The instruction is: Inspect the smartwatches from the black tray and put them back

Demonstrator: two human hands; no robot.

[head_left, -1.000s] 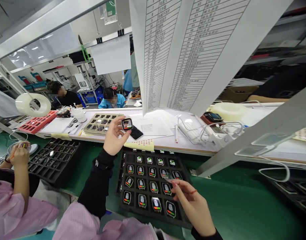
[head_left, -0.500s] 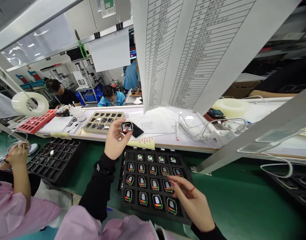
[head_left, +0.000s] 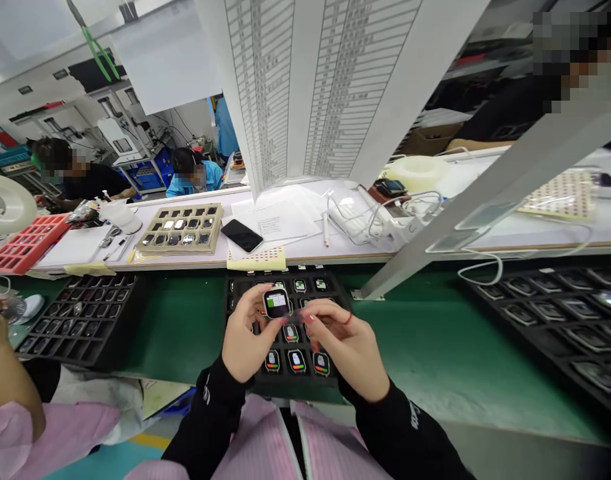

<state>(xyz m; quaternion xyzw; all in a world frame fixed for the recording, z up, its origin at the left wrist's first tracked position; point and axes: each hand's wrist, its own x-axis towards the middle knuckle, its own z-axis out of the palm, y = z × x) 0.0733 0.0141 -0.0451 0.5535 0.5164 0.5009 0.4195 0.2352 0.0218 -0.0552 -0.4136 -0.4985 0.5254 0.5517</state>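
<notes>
Between the thumb and fingers of my left hand [head_left: 248, 331] is a strapless smartwatch [head_left: 276, 302], its lit screen showing white and green. My right hand [head_left: 349, 343] is closed in a pinch just right of the watch's lower corner. A small see-through sliver shows at its fingertips, too blurred to name. Both hands are above a black compartment tray [head_left: 296, 380] of similar watches with lit screens. Some of those show a pale figure over a red and green bar. My hands hide the tray's middle.
A black phone [head_left: 242, 236] and a beige watch tray [head_left: 179, 229] lie on the white shelf. Other black trays stand left [head_left: 85, 320] and right [head_left: 570, 320] on the green bench. A slanted metal post [head_left: 425, 233] rises at right. A co-worker's arm [head_left: 10, 373] is at far left.
The watch has come down from near the shelf to over the tray, and its screen picture differs. My right hand has moved from the tray to the watch. The view has turned right.
</notes>
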